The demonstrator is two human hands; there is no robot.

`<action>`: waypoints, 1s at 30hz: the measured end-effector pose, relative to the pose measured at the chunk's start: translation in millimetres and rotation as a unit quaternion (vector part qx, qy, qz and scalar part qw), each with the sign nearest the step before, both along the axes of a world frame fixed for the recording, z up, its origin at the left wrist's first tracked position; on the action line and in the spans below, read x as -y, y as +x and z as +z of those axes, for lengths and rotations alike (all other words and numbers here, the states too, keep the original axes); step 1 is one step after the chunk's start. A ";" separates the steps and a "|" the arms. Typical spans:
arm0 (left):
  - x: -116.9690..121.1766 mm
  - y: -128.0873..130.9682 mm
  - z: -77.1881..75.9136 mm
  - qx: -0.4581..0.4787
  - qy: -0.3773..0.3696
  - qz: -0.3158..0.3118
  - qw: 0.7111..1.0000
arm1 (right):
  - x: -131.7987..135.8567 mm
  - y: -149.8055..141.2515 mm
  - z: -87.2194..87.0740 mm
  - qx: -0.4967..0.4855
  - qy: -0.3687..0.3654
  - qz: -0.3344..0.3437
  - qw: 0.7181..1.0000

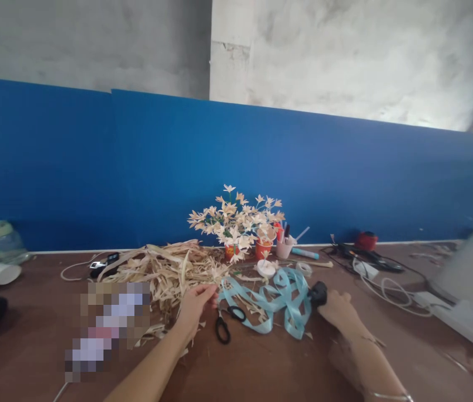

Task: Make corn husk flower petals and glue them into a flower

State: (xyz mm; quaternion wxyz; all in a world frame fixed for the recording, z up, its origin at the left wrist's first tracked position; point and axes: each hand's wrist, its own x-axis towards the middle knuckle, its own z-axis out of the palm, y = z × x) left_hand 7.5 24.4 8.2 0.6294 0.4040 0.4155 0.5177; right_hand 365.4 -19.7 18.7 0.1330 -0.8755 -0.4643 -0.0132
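Observation:
My left hand (197, 306) is closed in a pinch at the right edge of a heap of dry corn husks (157, 268). A pale husk flower (218, 273) shows just above its fingertips; whether they hold its stem is unclear. Right beside that hand lie black-handled scissors (222, 329), blades partly covered. Loops of light blue ribbon (290, 304) spread between my two hands. My right hand (339, 310) is at a small black object (317, 293) by the ribbon's right end; its fingers are blurred, so a grip on it cannot be made out.
Husk flowers (236, 218) stand in red pots (264, 248) against the blue partition (157, 167). Nearby are a pen cup (284, 245), a white dish (266, 269) and a tape roll (304, 269). Cables (395, 290) lie right; a glass jar (0, 241) stands left.

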 end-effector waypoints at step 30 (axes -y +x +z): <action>0.1 1.7 -3.9 -0.202 0.051 0.085 0.974 | -26.2 -173.3 9.9 -0.179 0.246 0.560 0.770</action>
